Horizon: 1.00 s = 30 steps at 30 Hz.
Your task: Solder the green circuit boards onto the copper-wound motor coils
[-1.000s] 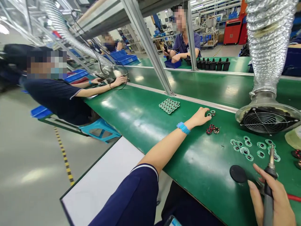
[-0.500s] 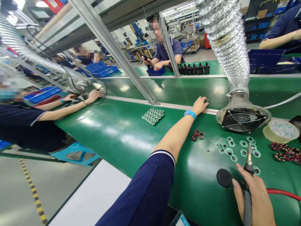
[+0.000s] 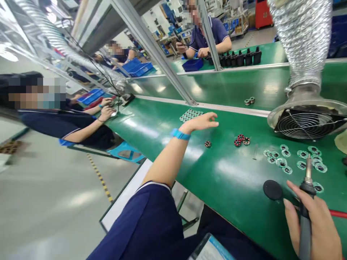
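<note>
Reaching across the green bench, my left hand [image 3: 203,122] is empty, its fingers stretched out beside a panel of round circuit boards [image 3: 191,115]. Just below it lies a single small round wound coil [image 3: 208,144]. My right hand [image 3: 321,224] grips a soldering iron [image 3: 307,187], its metal tip pointing away over loose round green circuit boards [image 3: 282,162]. A black disc [image 3: 272,190] lies left of the right hand. Three red-and-black coils [image 3: 241,140] sit together between my hands. Two small round assemblies [image 3: 249,101] rest beyond the bench's rear rail.
A fume extractor fan [image 3: 305,122] with a silver duct stands at the back right. A metal post [image 3: 162,54] rises from the rail. One co-worker [image 3: 81,119] sits at the left; another person [image 3: 208,36] works opposite, near black parts [image 3: 244,57].
My left hand has let go of a small round assembly beyond the rail and swung left toward the panel of boards. The view has turned. My right hand keeps hold of the soldering iron.
</note>
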Tool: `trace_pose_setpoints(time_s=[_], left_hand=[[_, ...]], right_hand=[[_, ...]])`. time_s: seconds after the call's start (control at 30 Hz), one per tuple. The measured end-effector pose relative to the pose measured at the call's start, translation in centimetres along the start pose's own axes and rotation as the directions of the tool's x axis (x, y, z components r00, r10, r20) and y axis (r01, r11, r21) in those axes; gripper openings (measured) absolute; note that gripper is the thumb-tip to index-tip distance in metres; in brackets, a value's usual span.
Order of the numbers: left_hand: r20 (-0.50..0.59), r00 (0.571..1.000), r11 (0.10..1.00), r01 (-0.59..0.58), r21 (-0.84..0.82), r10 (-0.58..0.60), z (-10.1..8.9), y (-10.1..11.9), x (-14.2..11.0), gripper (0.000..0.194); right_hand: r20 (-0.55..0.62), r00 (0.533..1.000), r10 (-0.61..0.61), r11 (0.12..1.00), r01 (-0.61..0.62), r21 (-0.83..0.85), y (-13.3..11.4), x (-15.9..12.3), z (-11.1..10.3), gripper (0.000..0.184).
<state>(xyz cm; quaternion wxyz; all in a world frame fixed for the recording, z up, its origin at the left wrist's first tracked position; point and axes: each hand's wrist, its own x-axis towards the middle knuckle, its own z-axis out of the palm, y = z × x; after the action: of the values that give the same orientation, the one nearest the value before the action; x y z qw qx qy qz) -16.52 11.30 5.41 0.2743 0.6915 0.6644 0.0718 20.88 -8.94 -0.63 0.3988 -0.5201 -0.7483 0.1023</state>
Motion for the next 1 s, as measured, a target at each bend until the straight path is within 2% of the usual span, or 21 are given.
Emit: trace_pose_setpoints(time_s=[0.07, 0.13, 0.23, 0.3, 0.43, 0.5, 0.6, 0.67, 0.73, 0.9, 0.93, 1.0], left_hand=[[0.077, 0.996, 0.999, 0.036, -0.034, -0.033, 0.5, -1.4, -4.2, 0.051], [0.107, 0.994, 0.997, 0.042, -0.069, -0.035, 1.7, -2.2, -7.2, 0.058], [0.079, 0.997, 0.991, 0.027, -0.130, -0.016, 3.9, -2.1, -9.1, 0.035], [0.066, 0.998, 0.984, 0.001, -0.178, 0.011, 5.2, -0.9, -9.3, 0.023], [0.134, 0.977, 0.944, -0.120, -0.307, 0.168, 7.2, 4.4, -9.4, 0.025], [0.177, 0.926, 0.881, -0.240, -0.408, 0.334, 8.0, 7.7, -9.6, 0.027], [0.209, 0.808, 0.768, -0.393, -0.505, 0.551, 9.3, 12.2, -9.9, 0.028], [0.232, 0.740, 0.715, -0.438, -0.545, 0.631, 10.1, 14.3, -9.9, 0.026], [0.235, 0.705, 0.676, -0.445, -0.588, 0.669, 10.8, 15.7, -9.8, 0.024], [0.180, 0.704, 0.559, -0.354, -0.750, 0.687, 12.7, 16.5, -9.6, 0.026], [0.157, 0.716, 0.540, -0.344, -0.768, 0.680, 13.0, 16.5, -9.6, 0.025], [0.096, 0.769, 0.534, -0.343, -0.773, 0.632, 13.8, 16.5, -9.8, 0.020]], right_hand=[[0.005, 1.000, -0.006, 1.000, 0.006, 0.025, -0.2, -0.2, -0.1, 0.046], [0.007, 1.000, 0.004, 0.999, -0.004, 0.036, -0.4, -0.4, -0.1, 0.045], [0.037, 0.999, 0.034, 0.999, -0.035, 0.030, -0.2, -0.7, -0.3, 0.044], [0.055, 0.996, 0.066, 0.997, -0.068, 0.030, 0.0, -0.8, -0.5, 0.041], [0.028, 0.989, 0.145, 0.984, -0.147, 0.104, -0.5, -0.6, -0.8, 0.036], [0.059, 0.982, 0.180, 0.970, -0.187, 0.153, -1.3, -0.1, -0.9, 0.039], [0.147, 0.977, 0.151, 0.966, -0.178, 0.187, -2.2, 1.0, -1.0, 0.042], [0.140, 0.979, 0.149, 0.963, -0.176, 0.204, -2.4, 1.5, -1.2, 0.048], [0.104, 0.980, 0.168, 0.963, -0.185, 0.197, -2.1, 1.7, -1.4, 0.051], [0.039, 0.981, 0.192, 0.956, -0.196, 0.218, -1.4, 1.1, -1.8, 0.048], [0.033, 0.981, 0.193, 0.955, -0.195, 0.225, -1.3, 0.9, -1.7, 0.049], [0.032, 0.980, 0.198, 0.949, -0.200, 0.242, -1.3, 0.6, -1.4, 0.051]])
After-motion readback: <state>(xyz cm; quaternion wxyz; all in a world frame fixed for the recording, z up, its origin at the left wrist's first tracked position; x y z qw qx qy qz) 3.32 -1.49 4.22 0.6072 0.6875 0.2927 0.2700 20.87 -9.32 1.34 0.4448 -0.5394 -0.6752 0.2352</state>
